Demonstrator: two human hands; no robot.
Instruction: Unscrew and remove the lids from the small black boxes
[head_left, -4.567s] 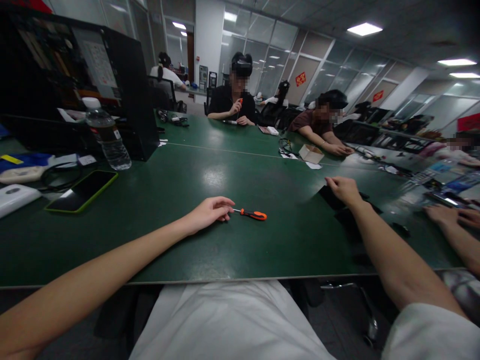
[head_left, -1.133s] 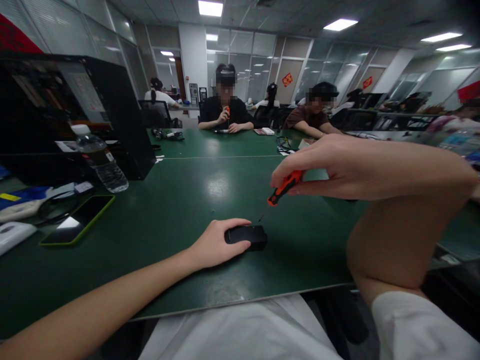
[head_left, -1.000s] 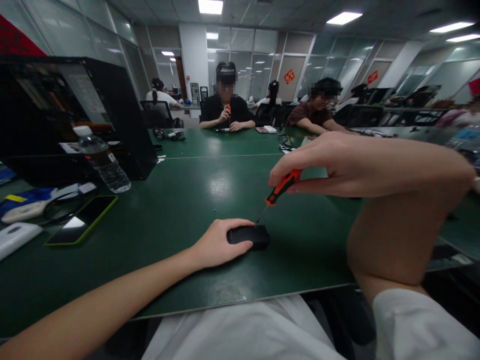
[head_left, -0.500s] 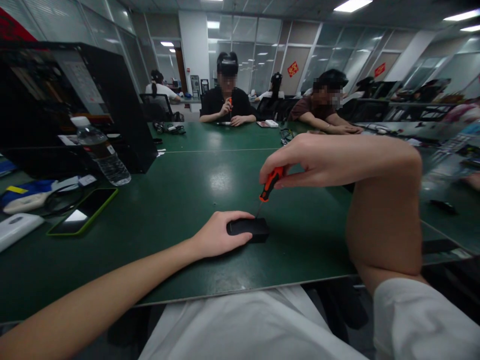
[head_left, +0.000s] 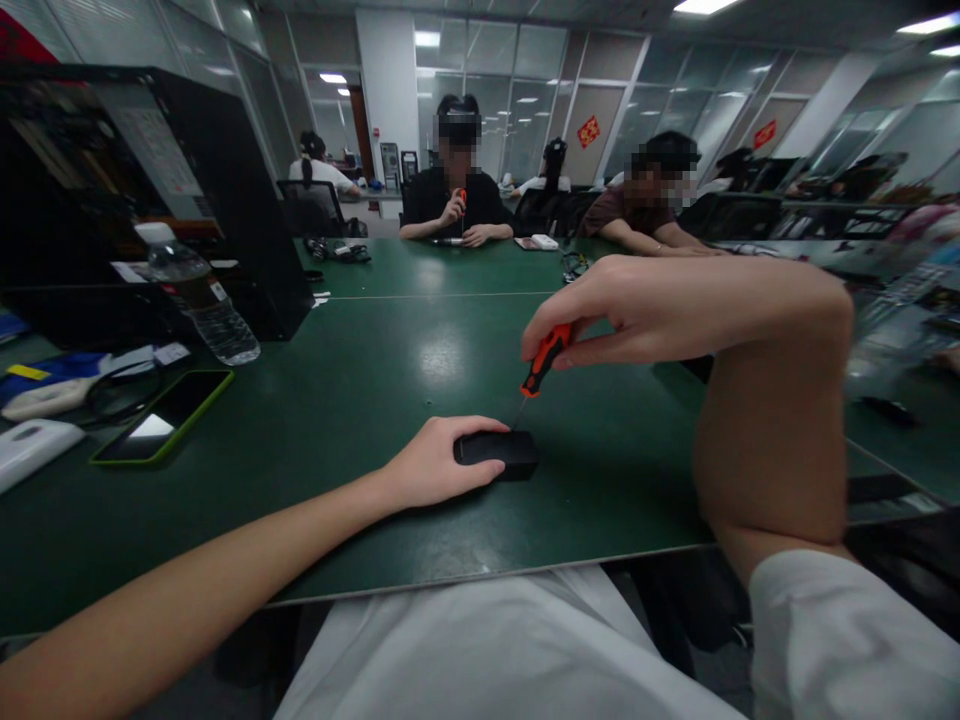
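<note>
A small black box-shaped device [head_left: 517, 455] lies on the green table [head_left: 360, 400] near its front edge. My left hand [head_left: 442, 460] grips it from the left, thumb on the near side and fingers on the far side. Above it, my right hand [head_left: 592, 315] holds an orange and black screwdriver [head_left: 546, 358] by its handle, wrist bent. The thin shaft slants down to the far edge of the device; its very tip is too small to make out.
At the left are a green-edged phone [head_left: 165, 418], a plastic bottle [head_left: 202, 295], a white device [head_left: 34, 450] and a black open case [head_left: 217, 180]. Across the table sit a person with a screwdriver [head_left: 457, 190] and another person [head_left: 652, 200].
The whole view has shifted slightly. Both hands keep their holds, with the screwdriver and device in nearly the same places relative to each other.
</note>
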